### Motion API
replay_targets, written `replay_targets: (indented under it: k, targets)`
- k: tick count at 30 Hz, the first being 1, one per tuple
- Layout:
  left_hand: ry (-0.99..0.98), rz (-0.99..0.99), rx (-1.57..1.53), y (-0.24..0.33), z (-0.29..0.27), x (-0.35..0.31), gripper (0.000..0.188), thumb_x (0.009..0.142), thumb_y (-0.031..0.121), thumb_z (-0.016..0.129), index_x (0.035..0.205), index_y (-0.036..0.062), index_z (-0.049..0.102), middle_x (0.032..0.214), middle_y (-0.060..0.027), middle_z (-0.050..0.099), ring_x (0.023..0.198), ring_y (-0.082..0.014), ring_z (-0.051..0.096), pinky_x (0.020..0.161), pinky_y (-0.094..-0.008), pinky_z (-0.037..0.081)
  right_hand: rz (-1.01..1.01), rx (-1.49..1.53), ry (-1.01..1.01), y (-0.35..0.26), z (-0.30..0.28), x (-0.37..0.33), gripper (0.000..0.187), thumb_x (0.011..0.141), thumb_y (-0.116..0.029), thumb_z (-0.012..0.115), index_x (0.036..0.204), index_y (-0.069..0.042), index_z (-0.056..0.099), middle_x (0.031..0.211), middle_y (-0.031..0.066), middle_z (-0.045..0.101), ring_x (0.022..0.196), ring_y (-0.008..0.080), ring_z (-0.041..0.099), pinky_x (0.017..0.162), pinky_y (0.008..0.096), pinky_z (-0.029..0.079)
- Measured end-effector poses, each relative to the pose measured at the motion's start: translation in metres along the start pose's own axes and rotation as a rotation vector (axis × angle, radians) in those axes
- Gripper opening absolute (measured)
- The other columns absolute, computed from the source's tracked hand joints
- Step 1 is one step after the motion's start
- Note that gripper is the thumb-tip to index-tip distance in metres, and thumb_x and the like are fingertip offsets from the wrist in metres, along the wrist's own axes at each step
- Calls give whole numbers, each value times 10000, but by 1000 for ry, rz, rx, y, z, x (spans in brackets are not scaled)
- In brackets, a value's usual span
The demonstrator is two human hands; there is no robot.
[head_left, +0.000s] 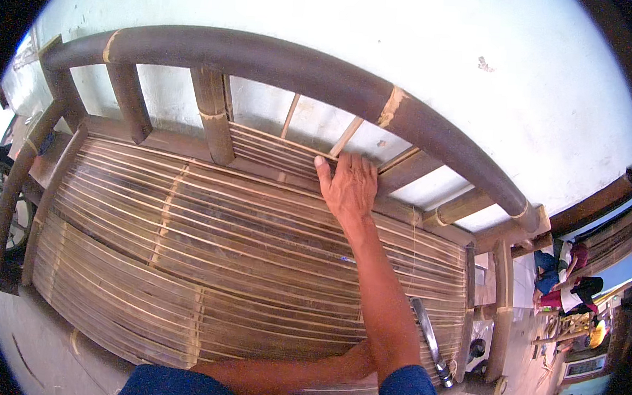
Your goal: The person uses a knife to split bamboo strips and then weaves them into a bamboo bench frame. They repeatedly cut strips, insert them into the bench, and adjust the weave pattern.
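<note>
A long bench of dark bamboo has a seat of thin, pale-edged slats and a thick curved top rail. My right hand reaches to the backrest. Its fingers bend over the upper edge of a panel of thin bamboo strips, with the thumb along the front at the left. Low over the seat my left forearm runs rightward and passes under the right forearm; my left hand is hidden there. A hammer-like metal tool lies on the seat, right of my right forearm.
Behind the bench stands a pale wall. Bamboo uprights join rail and seat. A motorcycle wheel is at the far left. Off to the right, people sit on the floor, with a wooden stool near them.
</note>
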State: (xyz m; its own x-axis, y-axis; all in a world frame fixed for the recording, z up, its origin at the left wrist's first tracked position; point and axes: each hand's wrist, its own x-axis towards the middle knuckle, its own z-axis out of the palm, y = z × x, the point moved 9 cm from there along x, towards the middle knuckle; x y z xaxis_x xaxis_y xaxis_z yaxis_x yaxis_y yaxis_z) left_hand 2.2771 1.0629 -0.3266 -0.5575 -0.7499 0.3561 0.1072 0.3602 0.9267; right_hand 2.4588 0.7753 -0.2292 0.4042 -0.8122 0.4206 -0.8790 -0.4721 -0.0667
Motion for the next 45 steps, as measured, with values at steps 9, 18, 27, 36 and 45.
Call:
replay_targets:
  k: [9, 18, 27, 36, 45]
  targets:
    - [-48, -14, 124, -18, -6, 0, 290, 990, 252, 573, 1208, 74, 642, 1129, -190, 687, 1015, -380, 654, 882, -486, 526, -24, 140, 144, 2, -17, -30, 636, 920, -410, 675, 1363, 24, 534, 1410, 276, 496, 1374, 432, 427, 1170, 616, 269]
    - [-252, -50, 467, 5, -12, 14, 260, 943, 243, 633, 1123, 60, 673, 1084, -193, 699, 1008, -414, 662, 854, -490, 530, 264, -96, 12, 122, -144, -255, 603, 922, -419, 665, 1398, -70, 539, 1476, 227, 452, 1365, 416, 442, 1124, 629, 324]
    - [-186, 32, 536, 30, -14, 13, 209, 941, 216, 647, 1022, 29, 695, 987, -175, 709, 892, -385, 681, 801, -451, 534, 636, -292, -187, 229, -174, -470, 574, 932, -474, 632, 1369, -109, 558, 1309, 201, 590, 1210, 396, 579, 1009, 567, 434]
    - [-148, 93, 739, 18, -21, 5, 248, 1005, 210, 565, 1017, -20, 659, 942, -189, 684, 890, -331, 652, 853, -426, 499, 536, -473, -24, 215, -188, -501, 462, 918, -456, 648, 1175, -72, 649, 1051, 136, 646, 1031, 316, 621, 860, 441, 514]
    - [-96, -35, 814, 34, 7, 2, 256, 1033, 207, 517, 1037, -24, 627, 930, -157, 628, 875, -272, 612, 835, -390, 485, 1049, 253, 402, 148, -200, -803, 363, 1025, -349, 557, 1158, -15, 615, 977, 243, 662, 863, 416, 667, 751, 490, 524]
